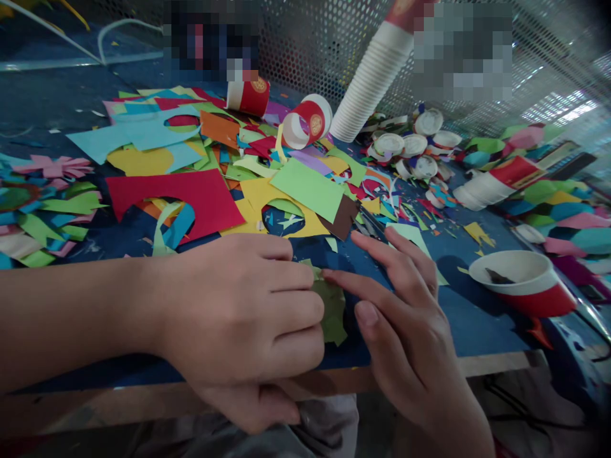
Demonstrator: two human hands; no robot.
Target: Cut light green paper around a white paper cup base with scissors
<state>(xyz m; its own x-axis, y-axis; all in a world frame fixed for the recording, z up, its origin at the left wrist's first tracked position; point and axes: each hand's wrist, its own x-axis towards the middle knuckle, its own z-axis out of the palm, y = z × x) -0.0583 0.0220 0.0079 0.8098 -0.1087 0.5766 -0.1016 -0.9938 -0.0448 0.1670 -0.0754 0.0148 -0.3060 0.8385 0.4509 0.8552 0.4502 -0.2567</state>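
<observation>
A small olive-green paper piece (331,312) with a notched edge lies near the front edge of the blue table. My left hand (252,318) is closed over its left part, knuckles up; its fingertips and anything inside the fist are hidden. From the other side, my right hand (405,318) is open, fingers stretched out. Its index fingertip touches the upper edge of the green piece. Just beyond the fingers lie a light green sheet (310,191), a brown paper piece (341,219) and a yellow sheet with a round hole (251,197). Dark scissors (370,222) appear partly hidden behind my right fingers.
Red cut paper (214,197) and a pile of coloured scraps cover the back left. A tall stack of white cups (375,73) leans against a perforated metal screen (305,38). A red-and-white cup (529,280) stands tilted at right. Paper flowers (52,210) lie far left.
</observation>
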